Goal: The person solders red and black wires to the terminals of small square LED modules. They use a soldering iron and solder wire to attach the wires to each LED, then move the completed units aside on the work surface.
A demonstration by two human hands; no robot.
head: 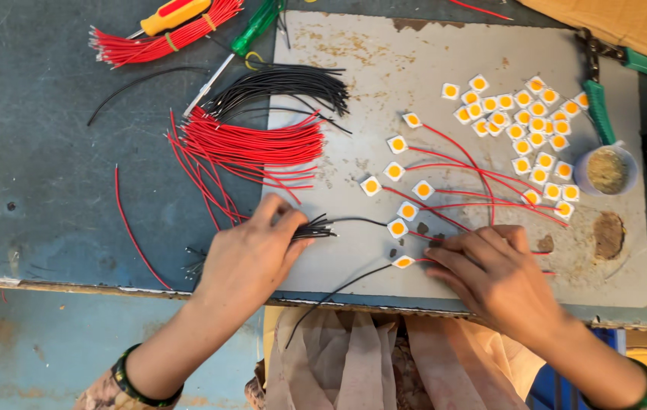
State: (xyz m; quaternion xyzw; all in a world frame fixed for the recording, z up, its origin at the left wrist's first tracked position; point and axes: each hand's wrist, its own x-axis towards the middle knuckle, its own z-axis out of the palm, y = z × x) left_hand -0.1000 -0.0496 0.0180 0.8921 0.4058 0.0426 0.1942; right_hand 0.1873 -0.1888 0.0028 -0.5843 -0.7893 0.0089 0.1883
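Thin black wires sit bunched in your left hand, its grip clenched on them at seven o'clock, ends fanned for picking, while your right hand presses flat, grasping nothing, steadying a small square white-and-yellow chip on the grey surface.

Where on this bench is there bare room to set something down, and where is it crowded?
Bare patches: the blue bench top left of the red wire bundle, and the grey board between the black wires and the heap of LED chips. Crowded: the board's front, where the left hand and right hand work among wired chips.
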